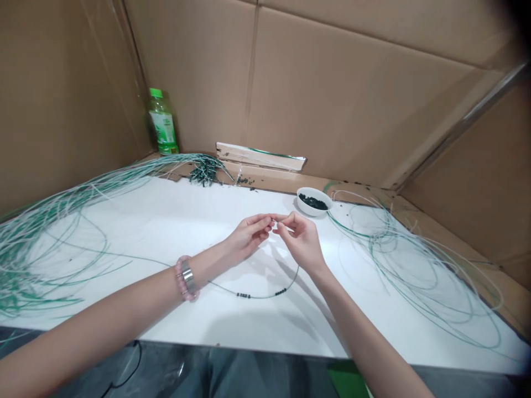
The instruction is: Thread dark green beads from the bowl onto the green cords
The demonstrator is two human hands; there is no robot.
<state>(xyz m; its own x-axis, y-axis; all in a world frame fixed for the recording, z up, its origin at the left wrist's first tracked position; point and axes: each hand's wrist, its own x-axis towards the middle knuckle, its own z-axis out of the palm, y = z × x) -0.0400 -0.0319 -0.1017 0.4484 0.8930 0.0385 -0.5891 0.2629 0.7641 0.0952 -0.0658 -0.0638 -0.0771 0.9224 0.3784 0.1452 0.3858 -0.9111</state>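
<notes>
My left hand and my right hand meet above the white table, both pinched, fingertips almost touching. A thin green wire runs in from the left beneath my left forearm, loops below the hands and rises behind my right hand, whose fingertips pinch its end. Small black beads sit on the wire in two short groups. Whatever my left fingertips hold is too small to make out. Beyond my right hand stands a white bowl with small black pieces inside.
Many green and white wires spread over the left side, their dark ends bunched at the back. Looser wire coils lie at right. A green-capped bottle stands in the back left corner. Cardboard walls enclose the table.
</notes>
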